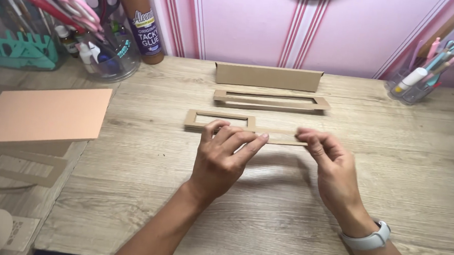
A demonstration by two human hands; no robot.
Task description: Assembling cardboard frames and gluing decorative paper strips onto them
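Left hand [224, 156] pinching the near end of a thin cardboard strip [281, 138], fingers curled over its top edge; right hand [326, 161] pinching the other end between thumb and fingertips, white band on that wrist. Strip held level just above the table [418, 171], close in front of a small cardboard frame [220, 120] lying flat, the left fingers partly covering that frame's near edge.

Beyond the small frame, a longer cardboard frame [270, 101] flat on the wood, and behind that a folded cardboard piece [268, 76] standing on its long edge near the pink wall. Far left of the small frame, a peach paper sheet [44, 114] resting on a stack, with another cardboard frame [23, 166] below it. Back left of the small frame, a brown glue bottle [141, 22] beside a clear jar of scissors [89, 14]. Far back right, a clear pen holder [416, 81] with tools standing in it. Nothing lying between the hands and the small frame
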